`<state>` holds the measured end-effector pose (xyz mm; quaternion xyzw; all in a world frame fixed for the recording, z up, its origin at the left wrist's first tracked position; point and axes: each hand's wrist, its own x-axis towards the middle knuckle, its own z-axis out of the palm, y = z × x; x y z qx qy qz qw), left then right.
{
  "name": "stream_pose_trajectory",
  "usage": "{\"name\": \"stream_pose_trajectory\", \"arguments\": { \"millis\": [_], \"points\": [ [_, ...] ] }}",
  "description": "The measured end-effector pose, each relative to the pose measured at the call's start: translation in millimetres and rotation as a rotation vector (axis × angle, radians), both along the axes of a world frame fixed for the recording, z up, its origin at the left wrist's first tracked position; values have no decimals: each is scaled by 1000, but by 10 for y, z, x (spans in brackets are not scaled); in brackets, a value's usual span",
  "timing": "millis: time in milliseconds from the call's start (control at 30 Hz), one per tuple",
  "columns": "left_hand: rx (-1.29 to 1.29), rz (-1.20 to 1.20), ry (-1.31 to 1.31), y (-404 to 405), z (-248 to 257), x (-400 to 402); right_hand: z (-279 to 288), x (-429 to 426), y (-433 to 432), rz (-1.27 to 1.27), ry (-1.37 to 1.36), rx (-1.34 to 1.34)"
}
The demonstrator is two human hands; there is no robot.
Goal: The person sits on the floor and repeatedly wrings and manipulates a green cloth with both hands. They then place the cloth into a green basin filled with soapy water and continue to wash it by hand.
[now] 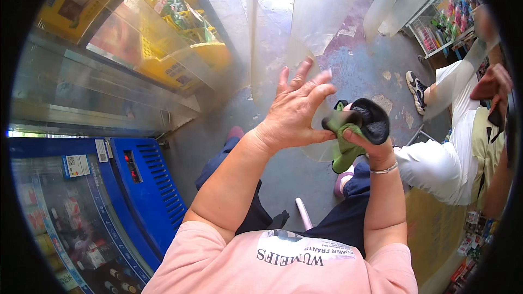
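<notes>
My right hand (369, 143), with a metal bangle at its wrist, grips a green cloth item with black parts (347, 147), perhaps a glove or sock; its thumb presses on the green cloth. Black fabric bunches over the fingers, which are partly hidden. Just left of it, my left hand (296, 108) is raised with its fingers spread. The left thumb tip is at the cloth's edge; whether it touches cannot be told.
Clear plastic strips (271, 28) hang ahead. A blue chest freezer (153, 171) stands at left, below yellow baskets (175, 65) behind glass. At right sits a person in white trousers (433, 167) holding reddish cloth (486, 85). Behind is a goods rack (443, 49).
</notes>
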<state>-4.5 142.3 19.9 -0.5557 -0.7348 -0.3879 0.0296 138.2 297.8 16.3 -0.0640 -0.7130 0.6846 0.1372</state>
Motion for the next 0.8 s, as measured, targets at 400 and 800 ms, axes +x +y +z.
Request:
{"name": "stream_pose_trajectory", "arguments": {
  "millis": [400, 800],
  "points": [
    [-233, -8, -282, 91, -128, 5, 153, -6, 210, -589, 116, -348],
    [-38, -242, -145, 71, -146, 49, 63, -42, 224, 48, -59, 903]
  ]
}}
